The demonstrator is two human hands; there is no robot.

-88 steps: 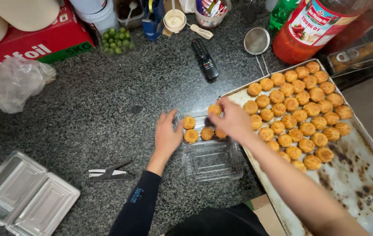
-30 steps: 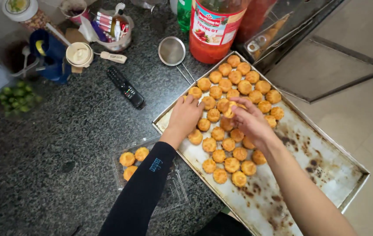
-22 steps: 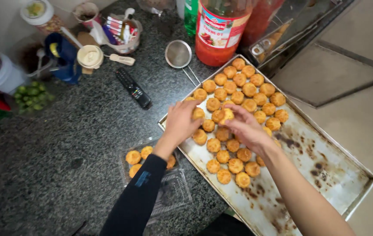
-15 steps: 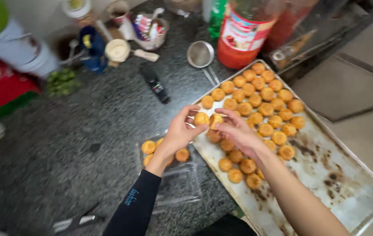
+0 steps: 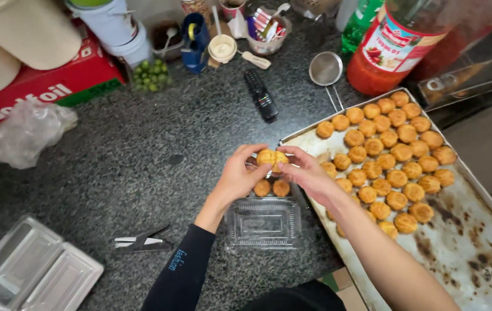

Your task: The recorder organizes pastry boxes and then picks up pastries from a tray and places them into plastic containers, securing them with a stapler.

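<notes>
My left hand (image 5: 239, 179) and my right hand (image 5: 308, 173) meet near the middle of the worktop (image 5: 113, 167), fingertips of both closed on the same golden pastries (image 5: 272, 157), which I hold up in the air above the far end of an open clear plastic box (image 5: 263, 222). I cannot tell for sure whether it is one piece or two pressed together; it looks like a pair side by side. Two more pastries (image 5: 272, 188) already lie in the far end of that box, just under my hands, and the nearer part of the box shows only clear ribbed plastic. My left forearm wears a dark sleeve (image 5: 180, 276); my right arm is bare and crosses the near left corner of the baking tray (image 5: 465, 253). The tray sits at the right edge of the worktop, tilted on a diagonal, and its far half carries rows of the same round pastries (image 5: 396, 150), packed close and touching; its near half is bare metal with brown baked-on marks. At the near left corner of the worktop lies another open clear box (image 5: 30, 270), and between it and my left arm a black clip (image 5: 142, 241). Along the far edge stand a black remote control (image 5: 260, 95), a small metal strainer (image 5: 325, 69), a large red sauce bottle (image 5: 393, 46), a pile of small green limes (image 5: 151, 75), and a red carton (image 5: 38, 86) with a crumpled plastic bag (image 5: 24, 132) in front of it.
</notes>
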